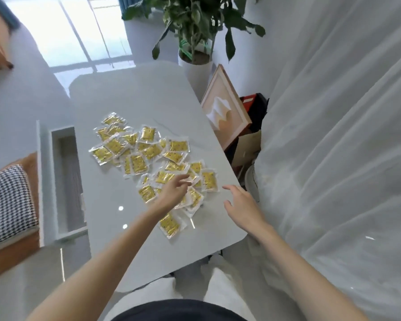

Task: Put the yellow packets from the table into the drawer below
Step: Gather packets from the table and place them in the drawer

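Many packets (pixel 138 163) lie overlapped on the table (pixel 137 98); the drawer (pixel 67 181) stands open at its left. The left hand (pixel 173 193) reaches over them with loose fingers, gripping nothing, and the right hand (pixel 241 205) hovers open. A careless sweep could push the slick packets off the near edge.

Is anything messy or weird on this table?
Yes. The yellow packets lie in a jumbled, overlapping scatter across the table, pointing every way. The drawer at the table's left side stands open. I see nothing spilled.
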The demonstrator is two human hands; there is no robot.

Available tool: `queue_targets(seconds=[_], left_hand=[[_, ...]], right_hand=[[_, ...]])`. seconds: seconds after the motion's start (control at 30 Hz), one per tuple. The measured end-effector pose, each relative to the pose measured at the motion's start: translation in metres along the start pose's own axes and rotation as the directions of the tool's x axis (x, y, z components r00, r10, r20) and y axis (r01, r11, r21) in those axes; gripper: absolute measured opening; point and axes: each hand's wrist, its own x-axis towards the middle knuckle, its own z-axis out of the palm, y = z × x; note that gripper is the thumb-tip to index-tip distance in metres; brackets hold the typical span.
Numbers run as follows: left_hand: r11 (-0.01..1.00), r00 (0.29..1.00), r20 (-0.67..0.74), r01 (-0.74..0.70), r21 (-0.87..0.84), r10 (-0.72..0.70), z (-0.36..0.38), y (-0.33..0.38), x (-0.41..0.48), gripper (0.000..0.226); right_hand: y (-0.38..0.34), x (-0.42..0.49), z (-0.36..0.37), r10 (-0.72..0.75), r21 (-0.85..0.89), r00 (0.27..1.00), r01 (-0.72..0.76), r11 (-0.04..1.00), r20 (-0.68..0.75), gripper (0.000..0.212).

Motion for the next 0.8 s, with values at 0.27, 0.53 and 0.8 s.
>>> queue_targets(seconds=[0.27, 0.53, 0.8], left_hand=[[0.983, 0.964, -0.229, 0.099, -0.152, -0.133, 0.021, 0.003, 0.023, 0.041], [0.954, 0.928, -0.297, 0.146, -0.262, -0.224, 0.030, -0.028, 0.061, 0.040], [0.925, 0.901, -0.324, 0.176, -0.337, -0.289, 0.037, -0.095, 0.132, 0.038]], right_hand=[[0.045, 0.087, -0.001, 0.033, 0.207, 0.972, -0.083, 0.975, 0.231, 0.045], [0.060, 0.171, 0.044, 0.106, 0.260, 0.952, -0.184, 0.948, 0.287, 0.049], [0.092, 0.261, 0.130, 0.306, 0.300, 0.893, -0.407, 0.863, 0.331, 0.054]])
